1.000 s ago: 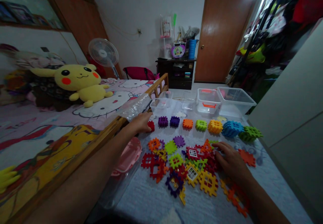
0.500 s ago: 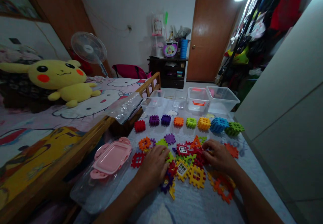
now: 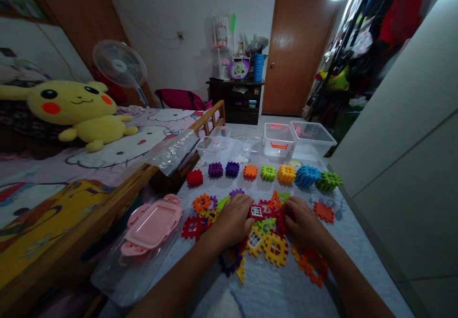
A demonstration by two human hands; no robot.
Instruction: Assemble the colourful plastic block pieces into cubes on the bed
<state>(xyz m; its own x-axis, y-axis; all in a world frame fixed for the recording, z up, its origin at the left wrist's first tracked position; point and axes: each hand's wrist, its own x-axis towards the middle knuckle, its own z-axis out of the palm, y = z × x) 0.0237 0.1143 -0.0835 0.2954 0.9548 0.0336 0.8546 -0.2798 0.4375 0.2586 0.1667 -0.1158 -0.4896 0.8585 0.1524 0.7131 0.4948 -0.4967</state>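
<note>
My left hand (image 3: 232, 221) reaches over the pile of toothed plastic building tiles. Its fingers and thumb close at the left edge of a red tile with a white window (image 3: 256, 211). At the pile's right side, my right hand (image 3: 299, 218) has curled fingers against red tiles (image 3: 281, 222); what lies between the fingertips is hidden. Nearer me are a yellow tile with a white window (image 3: 255, 239) and a yellow frame tile (image 3: 275, 249). Orange ring-like pieces (image 3: 314, 265) lie below my right wrist, and a flat orange tile (image 3: 324, 212) is to its right.
Behind the pile runs a row of stacked tiles by colour, from a red stack (image 3: 194, 178) to a green stack (image 3: 329, 181). Clear bins (image 3: 312, 139) stand at the far end. A pink lid (image 3: 153, 225) lies on a clear container at left, beside the wooden bed rail (image 3: 136, 184).
My left hand has moved right and forward, onto the red window tile, covering part of the pile. My right hand stays by the red tiles, fingers more curled. The view has shifted slightly.
</note>
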